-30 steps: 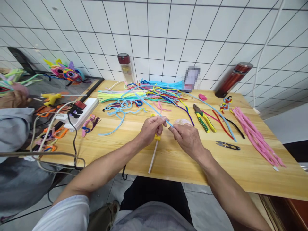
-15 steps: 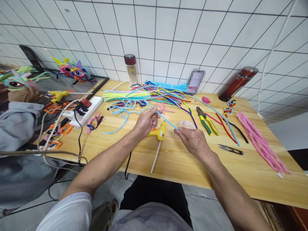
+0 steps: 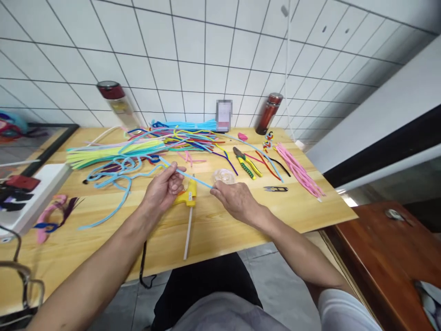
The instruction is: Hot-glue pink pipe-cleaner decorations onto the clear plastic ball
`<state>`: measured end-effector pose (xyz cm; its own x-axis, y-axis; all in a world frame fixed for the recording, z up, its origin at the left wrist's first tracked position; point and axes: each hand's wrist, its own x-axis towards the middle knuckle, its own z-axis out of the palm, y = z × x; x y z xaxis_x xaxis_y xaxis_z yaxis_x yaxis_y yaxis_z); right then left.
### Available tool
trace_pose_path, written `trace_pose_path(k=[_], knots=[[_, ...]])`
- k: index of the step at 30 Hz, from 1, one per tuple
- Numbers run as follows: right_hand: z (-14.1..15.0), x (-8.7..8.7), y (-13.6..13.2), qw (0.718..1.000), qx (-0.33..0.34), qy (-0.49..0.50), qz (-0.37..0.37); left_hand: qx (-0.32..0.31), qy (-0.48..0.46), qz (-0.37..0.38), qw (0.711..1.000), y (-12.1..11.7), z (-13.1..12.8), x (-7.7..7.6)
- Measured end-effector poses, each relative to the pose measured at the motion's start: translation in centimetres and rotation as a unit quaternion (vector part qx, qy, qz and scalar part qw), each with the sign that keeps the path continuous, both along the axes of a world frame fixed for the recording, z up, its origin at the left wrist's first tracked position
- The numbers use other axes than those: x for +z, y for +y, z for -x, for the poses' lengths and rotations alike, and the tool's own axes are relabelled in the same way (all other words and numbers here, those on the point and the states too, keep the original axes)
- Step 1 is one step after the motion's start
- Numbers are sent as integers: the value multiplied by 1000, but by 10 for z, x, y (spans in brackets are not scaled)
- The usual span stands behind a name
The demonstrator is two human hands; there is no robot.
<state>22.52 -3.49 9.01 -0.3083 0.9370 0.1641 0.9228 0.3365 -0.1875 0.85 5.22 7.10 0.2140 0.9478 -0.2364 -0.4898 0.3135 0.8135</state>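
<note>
A light-blue pipe cleaner (image 3: 195, 178) is stretched between my two hands above the table. My left hand (image 3: 166, 186) pinches it near its far end, which sticks out past the fingers. My right hand (image 3: 237, 198) is closed on its other end. Beneath and between the hands lies a yellow hot glue gun (image 3: 190, 195) with a white glue stick (image 3: 188, 236) jutting from its back. A small clear dish (image 3: 223, 175) sits just beyond my right hand. Left of my left hand are curled light-blue pipe cleaners (image 3: 113, 172).
Bundled colourful pipe cleaners (image 3: 138, 147) lie along the back, near a glass bottle (image 3: 119, 105). To the right are pliers (image 3: 247, 163), thread snips (image 3: 276, 189), pink pipe cleaners (image 3: 298, 170) and a red thermos (image 3: 269, 113). A white power strip (image 3: 51, 181) stands at left.
My view has swung to the right, so the co-worker at left has left the picture. Both hands still hold the light-blue pipe cleaner taut in much the same pose.
</note>
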Motion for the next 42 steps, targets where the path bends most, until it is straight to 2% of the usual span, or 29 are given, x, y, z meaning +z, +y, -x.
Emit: trace_pose_path(k=[2,4,6,8,11,14,19,23,26,29,31,34,36,37,38,40,42], knots=[[-12,-2,-10,999,2,38,-1,-34,9,-1,999,-4,-2,-2],[-37,-4,-19,996,-19,87,-12,-74,22,-9,997,-6,-3,-3],[-73,-5,-24,988,-76,134,-34,-97,31,-14,995,-6,-2,-5],[-118,-5,-27,973,-174,144,-50,-101,41,-14,994,-5,-1,-7],[-185,-5,-27,943,-317,91,-51,-105,59,-7,993,-4,-1,-10],[-233,-11,-25,904,-426,3,-35,-112,76,0,991,-4,-2,-13],[-267,-28,-17,874,-482,-59,-3,-99,96,8,990,-4,-3,-14],[-275,-38,-14,859,-508,-70,-4,-99,97,-5,990,-2,0,-15],[-273,-38,-13,860,-502,-75,-46,-84,87,-19,993,-1,1,-13],[-261,-32,-9,878,-466,-81,-74,-29,77,-36,996,0,1,-4],[-248,-26,-2,899,-425,-62,-83,15,74,-60,995,5,6,6],[-225,-22,14,922,-353,-45,-156,71,118,-126,982,24,30,23],[-206,-22,27,931,-300,-44,-205,116,207,-170,957,39,59,33],[-195,-22,33,927,-288,-36,-237,128,265,-188,937,46,75,36],[-183,-22,39,935,-258,-33,-241,132,329,-199,914,51,91,38],[-160,-20,47,950,-199,-17,-241,118,464,-202,854,57,117,36],[-138,-19,52,963,-146,-4,-226,91,572,-197,791,59,130,27]])
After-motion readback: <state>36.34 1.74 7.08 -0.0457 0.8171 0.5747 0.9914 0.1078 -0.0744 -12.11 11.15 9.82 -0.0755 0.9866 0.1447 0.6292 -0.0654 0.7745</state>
